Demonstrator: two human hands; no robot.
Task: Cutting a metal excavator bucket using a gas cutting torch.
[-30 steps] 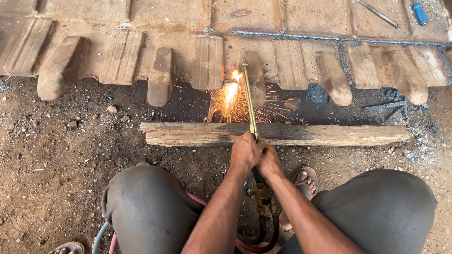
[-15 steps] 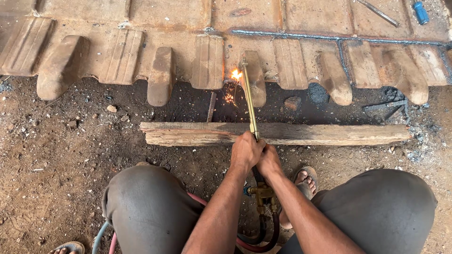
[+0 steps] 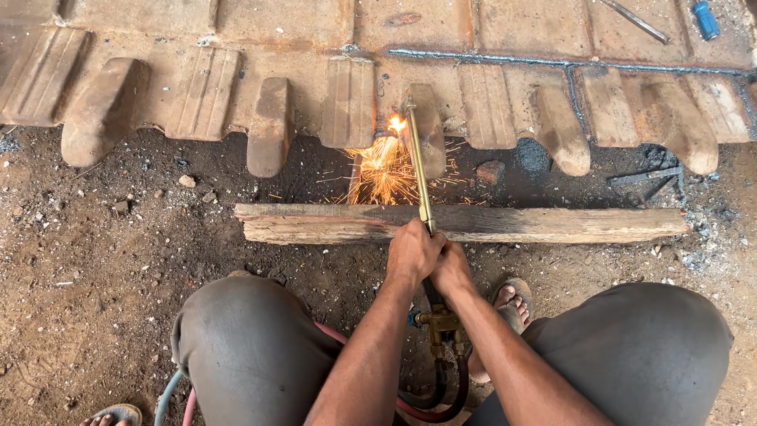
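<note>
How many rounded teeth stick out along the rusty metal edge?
5 teeth in a row: far left, left of centre, centre, right of centre, far right. More may lie outside the frame.

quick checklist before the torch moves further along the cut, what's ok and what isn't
1. Both hands on the torch: left hand and right hand wrap the cutting torch; ok.
2. Flame at the work: flame burns at the rusty toothed steel edge, sparks falling; ok.
3. Steady rest: torch tube lies across the wooden plank; ok.
4. Sparks near wood: they land right at the plank; not ok.
5. Foot cover: open sandal; not ok.
6. Hoses loop between the knees, condition: cannot tell.
</note>
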